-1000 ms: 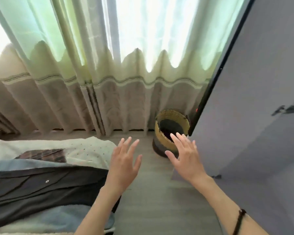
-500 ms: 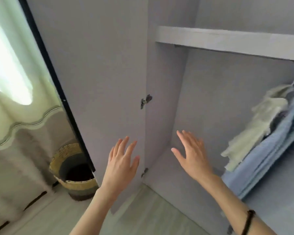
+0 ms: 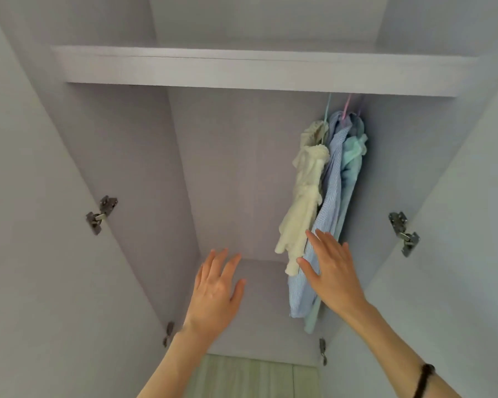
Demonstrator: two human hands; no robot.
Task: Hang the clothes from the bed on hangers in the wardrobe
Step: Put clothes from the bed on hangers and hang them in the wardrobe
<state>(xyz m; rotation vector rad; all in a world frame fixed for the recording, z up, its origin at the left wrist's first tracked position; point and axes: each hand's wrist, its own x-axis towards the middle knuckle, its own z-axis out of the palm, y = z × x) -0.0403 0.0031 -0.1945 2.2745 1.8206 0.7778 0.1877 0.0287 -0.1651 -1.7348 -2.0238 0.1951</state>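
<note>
- Wardrobe (image 3: 242, 173) interior now fills view; curtain and basket gone.
- Hung clothes (image 3: 325, 196) now centred-right.
- Left hand (image 3: 216, 294), right hand (image 3: 334, 277) still spread, empty.

Pale lilac walls (image 3: 26, 254) – light wood floor (image 3: 250, 377).

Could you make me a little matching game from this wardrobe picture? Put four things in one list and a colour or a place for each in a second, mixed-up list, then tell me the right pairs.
Things:
1. fluffy garment
2. striped shirt
3. shelf
4. wristband

Descriptions:
A. black, on the right arm
B. cream, leftmost of the hanging clothes
C. white board across the top, above the clothes
D. light blue with fine stripes, behind the right hand

Pairs: 1-B, 2-D, 3-C, 4-A
</note>
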